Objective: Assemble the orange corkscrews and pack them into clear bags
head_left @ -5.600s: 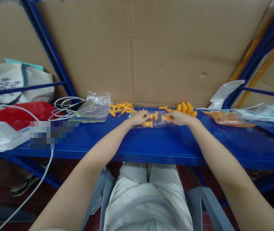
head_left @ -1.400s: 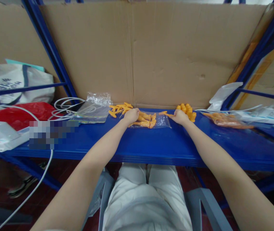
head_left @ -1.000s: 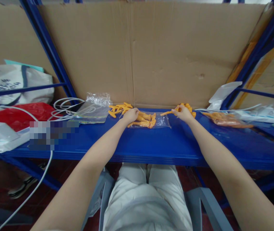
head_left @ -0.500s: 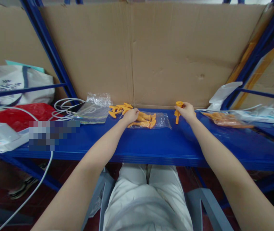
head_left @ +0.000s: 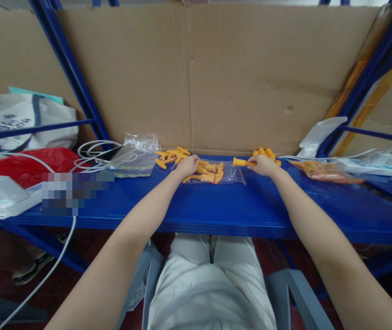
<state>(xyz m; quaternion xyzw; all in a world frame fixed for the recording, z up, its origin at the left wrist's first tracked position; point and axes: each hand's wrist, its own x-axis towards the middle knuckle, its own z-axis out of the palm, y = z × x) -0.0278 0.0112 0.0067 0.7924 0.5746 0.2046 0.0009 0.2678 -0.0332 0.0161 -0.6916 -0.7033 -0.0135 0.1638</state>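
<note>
My left hand [head_left: 187, 167] is closed at the left end of a clear plastic bag [head_left: 234, 173], its fingertips partly hidden. Several orange plastic pieces [head_left: 207, 172] with ridged shafts and wide ends lie in or on that bag. In my right hand [head_left: 263, 165] is a yellow-orange plastic screw-like piece [head_left: 240, 162]. It lies level, flared end pointing left toward the bag. Behind the right hand sits a heap of similar orange pieces [head_left: 264, 151]. T-shaped orange pieces [head_left: 168, 156] are piled just left of my left hand.
On the right of the blue table [head_left: 216, 206] lies a bag of orange parts [head_left: 329, 172]. A flat clear packet [head_left: 134, 158], white cables [head_left: 94, 151], a red bag [head_left: 41, 162] and a white power strip [head_left: 17, 199] occupy the left. Cardboard [head_left: 216, 82] stands behind.
My right hand has turned the screw-like piece from upright to level and moved it slightly left, toward the bag. The heap behind that hand shows more now. My left hand stays put.
</note>
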